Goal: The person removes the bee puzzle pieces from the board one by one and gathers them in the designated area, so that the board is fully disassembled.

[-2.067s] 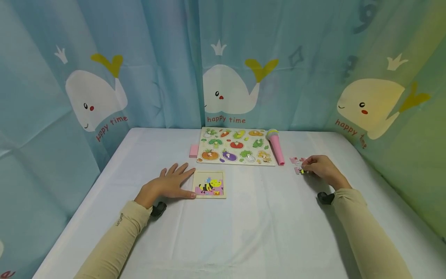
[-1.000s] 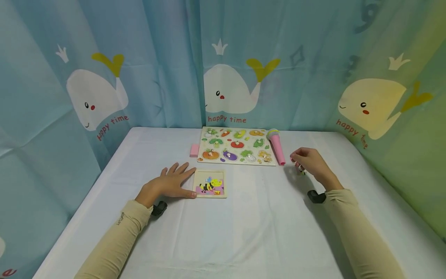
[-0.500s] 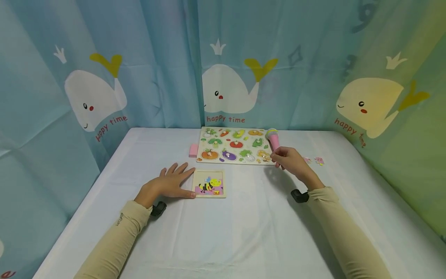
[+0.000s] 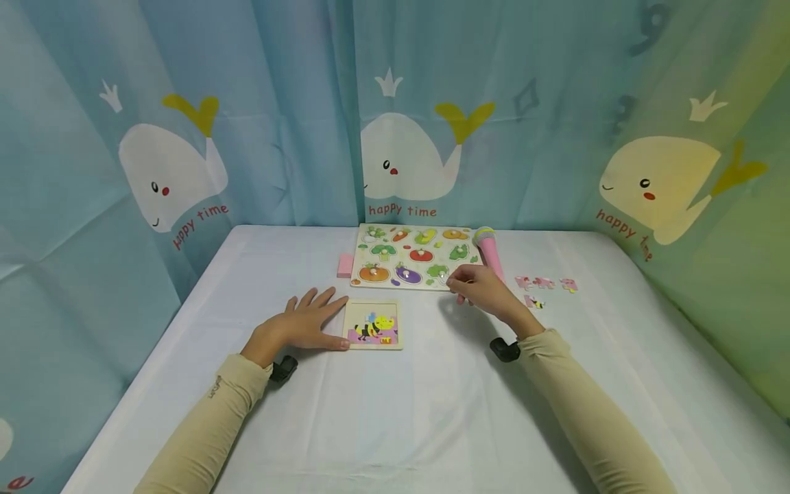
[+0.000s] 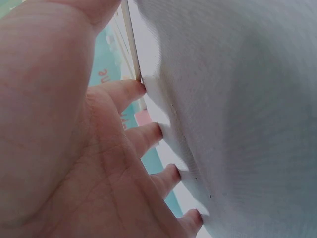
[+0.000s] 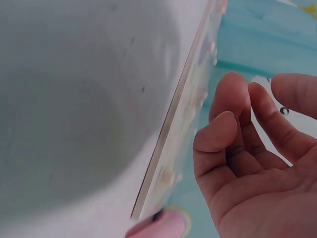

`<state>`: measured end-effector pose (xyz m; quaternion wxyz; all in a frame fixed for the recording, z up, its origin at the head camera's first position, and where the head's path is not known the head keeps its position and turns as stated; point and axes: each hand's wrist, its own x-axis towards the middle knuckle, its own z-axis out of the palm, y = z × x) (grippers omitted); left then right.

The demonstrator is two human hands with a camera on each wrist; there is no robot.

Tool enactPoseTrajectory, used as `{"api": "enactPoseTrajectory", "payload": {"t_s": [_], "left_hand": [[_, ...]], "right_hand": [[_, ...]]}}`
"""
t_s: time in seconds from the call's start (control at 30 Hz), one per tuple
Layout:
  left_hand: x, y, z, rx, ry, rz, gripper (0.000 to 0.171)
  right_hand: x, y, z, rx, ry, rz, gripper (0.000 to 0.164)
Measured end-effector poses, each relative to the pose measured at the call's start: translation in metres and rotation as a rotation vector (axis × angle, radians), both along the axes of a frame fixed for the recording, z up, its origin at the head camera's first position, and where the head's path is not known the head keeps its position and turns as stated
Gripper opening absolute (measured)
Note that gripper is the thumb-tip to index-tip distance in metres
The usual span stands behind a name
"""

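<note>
My left hand (image 4: 299,326) lies spread on the table, its index finger and thumb touching the left edge of a small wooden puzzle tray (image 4: 374,310). A bee picture fills the tray's lower part; the upper strip is bare wood. My right hand (image 4: 484,291), fingers curled, hovers by the front right corner of a vegetable knob puzzle board (image 4: 474,287). In the right wrist view nothing shows between its fingertips (image 6: 230,91); I cannot tell whether a small piece is hidden there. Several loose jigsaw pieces (image 4: 543,282) lie on the right.
A pink toy microphone (image 4: 490,256) lies along the board's right side, partly behind my right hand. A pink block (image 4: 345,266) sits at the board's left. Behind the white-covered table (image 4: 395,418) hangs a blue curtain (image 4: 296,137) printed with whales.
My right hand has moved left from the loose pieces, past the microphone, to the board's front corner, uncovering the pieces. My left hand has stayed at the tray's edge.
</note>
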<state>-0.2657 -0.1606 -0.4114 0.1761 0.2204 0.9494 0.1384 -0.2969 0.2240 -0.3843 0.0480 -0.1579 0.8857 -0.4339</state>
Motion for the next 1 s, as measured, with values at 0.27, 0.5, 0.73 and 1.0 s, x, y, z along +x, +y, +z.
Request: {"api": "enactPoseTrajectory", "payload": {"t_s": [0.27,0.5,0.73,1.0], "left_hand": [[-0.002,0.000,-0.002,0.006,-0.009,0.003,0.104],[0.001,0.000,0.001,0.004,-0.012,0.010,0.104],[0.002,0.002,0.003,0.000,-0.013,0.008,0.104],[0.001,0.001,0.003,-0.013,-0.003,0.006,0.103]], "right_hand": [[0.000,-0.019,0.006,0.005,-0.013,0.031,0.022],[0.002,-0.036,0.007,0.009,-0.036,0.072,0.025],[0.005,-0.055,0.003,0.001,-0.052,0.155,0.030],[0.007,-0.081,0.003,0.006,-0.067,0.236,0.031]]}}
